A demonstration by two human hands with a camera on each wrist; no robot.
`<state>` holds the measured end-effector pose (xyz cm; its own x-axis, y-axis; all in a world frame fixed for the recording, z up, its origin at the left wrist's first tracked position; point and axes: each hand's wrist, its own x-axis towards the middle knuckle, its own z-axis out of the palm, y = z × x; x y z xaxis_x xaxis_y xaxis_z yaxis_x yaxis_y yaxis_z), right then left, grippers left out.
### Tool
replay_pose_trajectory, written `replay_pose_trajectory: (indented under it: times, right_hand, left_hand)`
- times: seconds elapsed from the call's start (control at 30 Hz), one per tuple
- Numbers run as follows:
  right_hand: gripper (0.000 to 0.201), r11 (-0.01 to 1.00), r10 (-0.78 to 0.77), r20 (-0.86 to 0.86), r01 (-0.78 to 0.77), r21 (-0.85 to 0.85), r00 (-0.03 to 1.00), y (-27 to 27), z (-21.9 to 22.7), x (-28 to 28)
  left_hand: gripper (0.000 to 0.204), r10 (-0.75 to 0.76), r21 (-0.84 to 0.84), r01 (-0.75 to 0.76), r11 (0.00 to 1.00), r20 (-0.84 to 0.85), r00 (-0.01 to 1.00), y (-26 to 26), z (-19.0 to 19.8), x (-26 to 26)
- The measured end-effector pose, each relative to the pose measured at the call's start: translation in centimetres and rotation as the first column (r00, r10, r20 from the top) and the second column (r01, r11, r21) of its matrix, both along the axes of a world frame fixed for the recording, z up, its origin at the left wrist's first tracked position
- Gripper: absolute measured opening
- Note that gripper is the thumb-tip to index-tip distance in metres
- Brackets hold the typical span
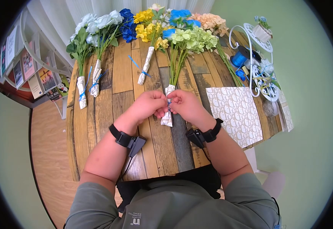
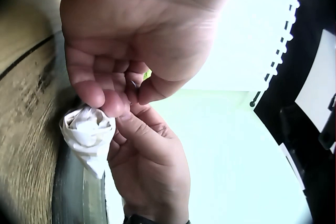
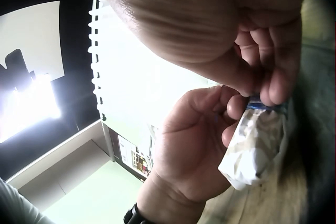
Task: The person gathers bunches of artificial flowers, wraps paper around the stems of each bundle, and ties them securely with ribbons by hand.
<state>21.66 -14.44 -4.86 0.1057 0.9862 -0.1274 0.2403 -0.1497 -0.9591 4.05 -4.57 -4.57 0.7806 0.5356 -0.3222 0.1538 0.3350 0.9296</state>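
Both hands meet at the paper-wrapped stem end (image 1: 167,120) of a light green flower bunch (image 1: 193,40). The left hand (image 1: 150,105) pinches blue ribbon with thumb and fingers on one side of the wrap. Opposite it, the right hand (image 1: 189,107) pinches the ribbon too, its fingers curled. In the right wrist view the blue ribbon (image 3: 261,106) lies around the patterned paper (image 3: 254,148), right under the fingertips. The left wrist view shows the folded paper end (image 2: 89,129) below the left hand (image 2: 136,35); the ribbon is mostly hidden there.
Wrapped white bunches (image 1: 82,91) and a yellow one (image 1: 146,66) lie to the left, blue and peach flowers (image 1: 212,23) at the back. Patterned paper (image 1: 235,114), a blue ribbon spool (image 1: 241,57) and a white metal stand (image 1: 250,34) are on the right.
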Motion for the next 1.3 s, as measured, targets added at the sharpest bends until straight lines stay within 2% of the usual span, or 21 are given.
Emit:
replay_pose_trajectory:
  times: [0.17,0.27,0.33,0.47,0.53,0.67,0.77,0.8,0.83,0.9,0.97,1.03,1.13,1.3]
  right_hand:
    - [0.022,0.999,0.015,0.031,-0.013,-0.043,0.999,-0.1,0.1,0.3]
    - [0.022,0.999,0.021,0.056,-0.019,-0.044,0.998,0.0,-0.1,0.3]
    - [0.027,1.0,-0.02,0.019,0.021,-0.019,1.0,0.0,-0.3,0.2]
    - [0.031,1.0,-0.008,-0.014,0.007,-0.028,1.0,-0.3,0.4,0.5]
    - [0.031,0.998,0.035,0.052,-0.032,-0.05,0.998,-0.4,1.2,0.3]
    - [0.033,0.998,0.049,0.064,-0.045,-0.053,0.997,-0.5,1.1,0.4]
    - [0.033,1.0,0.003,0.05,-0.003,-0.006,0.999,-0.4,0.1,0.5]
    - [0.032,1.0,-0.001,0.11,0.001,-0.003,0.994,-0.4,0.1,0.5]
    - [0.031,1.0,-0.005,0.169,0.005,0.001,0.986,-0.4,0.1,0.4]
    - [0.028,1.0,-0.004,0.185,0.003,0.006,0.983,-0.4,0.0,0.4]
    - [0.026,1.0,-0.003,0.2,0.001,0.012,0.98,-0.4,0.1,0.4]
    - [0.022,0.999,-0.013,0.29,0.001,0.042,0.957,-0.4,0.2,0.3]
    - [0.021,0.998,-0.013,0.332,-0.008,0.063,0.943,-0.4,0.2,0.1]
    - [0.026,0.999,0.012,0.325,-0.024,0.034,0.946,-0.4,0.8,0.0]
  left_hand:
    - [0.009,-0.036,0.047,0.038,0.998,-0.045,0.998,0.0,-0.4,0.0]
    - [0.01,-0.024,0.021,0.025,0.999,-0.032,0.999,0.2,-0.6,-0.1]
    - [0.01,-0.021,0.014,0.022,1.0,-0.031,0.999,0.2,-0.4,-0.1]
    - [0.01,-0.024,0.003,0.024,1.0,-0.031,0.999,0.2,-0.3,-0.1]
    - [0.01,-0.032,0.003,0.032,0.999,-0.03,0.999,0.3,-0.4,-0.1]
    - [0.009,-0.037,-0.001,0.037,0.999,-0.035,0.999,0.3,-0.2,-0.1]
    - [0.009,-0.029,0.001,0.029,1.0,-0.031,0.999,0.3,-0.4,-0.1]
    - [0.009,-0.029,0.001,0.029,1.0,-0.03,0.999,0.3,-0.4,-0.1]
    - [0.01,-0.06,0.029,0.061,0.998,-0.04,0.997,0.4,-0.3,-0.2]
    - [0.011,-0.092,0.056,0.094,0.994,-0.051,0.994,0.6,-0.1,-0.4]
    - [0.012,-0.148,0.167,0.169,0.971,-0.132,0.98,0.7,0.3,-0.6]
    - [0.012,-0.128,0.177,0.156,0.972,-0.16,0.979,0.9,0.2,-0.7]
    - [0.013,-0.112,0.22,0.155,0.963,-0.199,0.974,0.8,0.2,-0.6]
    - [0.013,-0.082,0.305,0.17,0.937,-0.281,0.956,0.4,0.6,-0.5]
